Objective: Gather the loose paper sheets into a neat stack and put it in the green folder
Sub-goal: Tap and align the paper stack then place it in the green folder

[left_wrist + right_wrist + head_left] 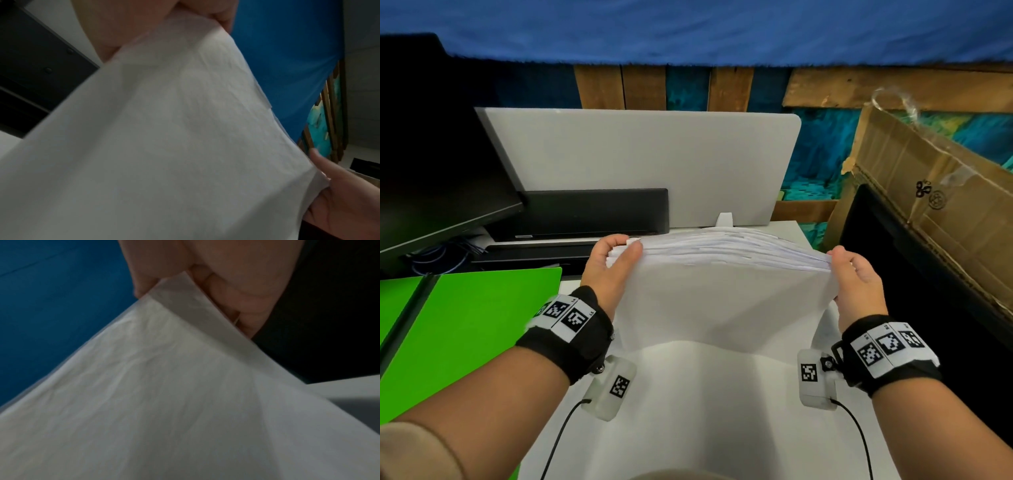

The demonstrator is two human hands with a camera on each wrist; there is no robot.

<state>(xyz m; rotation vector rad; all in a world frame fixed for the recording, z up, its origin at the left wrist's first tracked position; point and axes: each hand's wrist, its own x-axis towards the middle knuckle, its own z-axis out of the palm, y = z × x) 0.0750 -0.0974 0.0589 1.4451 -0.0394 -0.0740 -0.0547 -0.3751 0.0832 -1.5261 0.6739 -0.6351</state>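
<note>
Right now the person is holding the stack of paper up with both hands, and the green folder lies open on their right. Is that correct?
Not quite: the green folder lies open on their left, as the head view shows. The rest holds: the left hand and right hand hold up the paper stack.

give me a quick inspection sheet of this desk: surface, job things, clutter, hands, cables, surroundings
surface: white desk, bare patch in front of the person.
job's things: paper stack held upright between both hands, top edges uneven; green folder lies open at the left, no sheets in it.
clutter: black monitor and a black device at the back left.
grippers: left hand grips the stack's left edge; right hand grips its right edge.
cables: thin black leads from the wrist cameras; blue wires under the monitor.
surroundings: white divider panel, cardboard box at right, blue cloth above.
</note>
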